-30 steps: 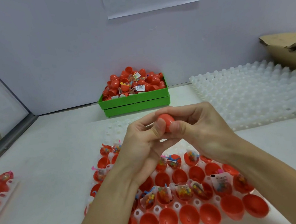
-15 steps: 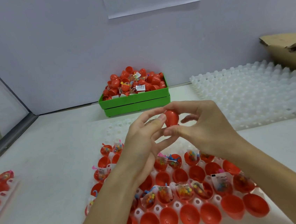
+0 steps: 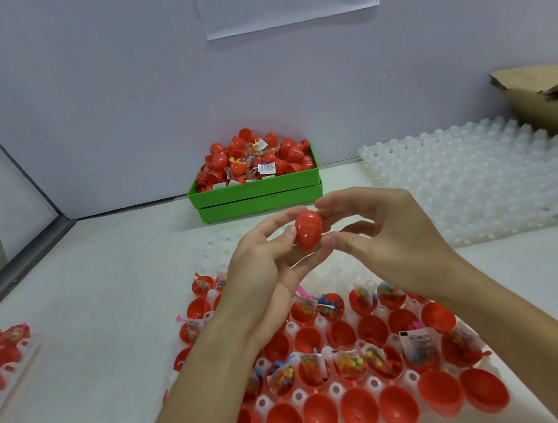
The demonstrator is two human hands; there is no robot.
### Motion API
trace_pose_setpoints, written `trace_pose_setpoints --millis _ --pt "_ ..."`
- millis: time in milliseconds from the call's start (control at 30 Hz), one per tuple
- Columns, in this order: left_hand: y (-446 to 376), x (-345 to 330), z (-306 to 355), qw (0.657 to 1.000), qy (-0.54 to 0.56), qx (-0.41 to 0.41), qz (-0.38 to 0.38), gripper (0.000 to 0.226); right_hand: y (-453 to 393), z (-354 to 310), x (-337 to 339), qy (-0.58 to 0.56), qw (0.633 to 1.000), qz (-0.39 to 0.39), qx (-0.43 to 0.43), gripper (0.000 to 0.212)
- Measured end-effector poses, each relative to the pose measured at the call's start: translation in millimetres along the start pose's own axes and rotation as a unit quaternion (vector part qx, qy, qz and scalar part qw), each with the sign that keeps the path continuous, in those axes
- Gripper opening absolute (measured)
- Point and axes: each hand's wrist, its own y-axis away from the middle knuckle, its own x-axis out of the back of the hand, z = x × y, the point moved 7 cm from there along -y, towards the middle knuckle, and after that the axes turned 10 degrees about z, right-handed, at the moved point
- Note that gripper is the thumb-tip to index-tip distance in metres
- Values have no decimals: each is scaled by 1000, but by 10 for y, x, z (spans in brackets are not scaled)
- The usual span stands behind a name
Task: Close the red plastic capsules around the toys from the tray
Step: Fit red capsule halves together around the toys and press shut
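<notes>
— Both hands pinched the one closed red capsule (image 3: 309, 230): our left hand (image 3: 263, 275) had thumb and fingers curled against its left side, and our right hand (image 3: 388, 244) held its right side between thumb and forefinger, the other fingers loosely spread.

— Where did we have it?

— Up in the air above the table (image 3: 77, 336), over the white tray (image 3: 408, 377), upright and apart from everything below.

— And around us, biggest first?

— We saw the stack of empty white trays (image 3: 474, 184) at the right, then our tray with its open red halves (image 3: 318, 414), some holding bagged toys (image 3: 348, 364). Behind stood the green bin (image 3: 255, 193) heaped with capsules.
</notes>
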Motion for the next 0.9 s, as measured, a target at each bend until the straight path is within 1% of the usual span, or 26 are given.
trace_pose_setpoints --millis 100,233,300,333,367,433,467,567,633,733,900 --pt "9 -30 -22 1000 -18 -1 -20 28 -7 -5 11 13 1000 4 4 26" --pt "11 -26 -12 999 -30 -16 -12 22 -13 11 24 28 1000 13 0 24" --pt "14 4 47 997 -52 -63 6 21 -13 21 40 47 999 24 -3 22" --pt "20 26 90 991 -91 -101 19 25 -12 25 48 50 998 29 -8 20" --pt "30 43 139 977 -150 -145 38 28 -10 31 51 40 999 31 -17 18" --pt "67 48 228 933 -271 -226 73 34 0 47 30 -7 998 26 -52 15" --pt "90 33 254 914 -305 -255 80 38 6 56 13 -28 997 23 -69 17" --pt "142 -32 280 887 -341 -304 66 41 15 94 -25 -41 994 24 -98 15" --pt "171 -77 290 878 -354 -318 51 43 11 114 -17 -45 993 35 -106 12" --pt "188 -130 291 886 -340 -313 20 46 11 151 17 -86 986 47 -135 17" --pt "202 -183 276 872 -369 -321 -8 49 24 152 -7 -141 976 23 -163 21"
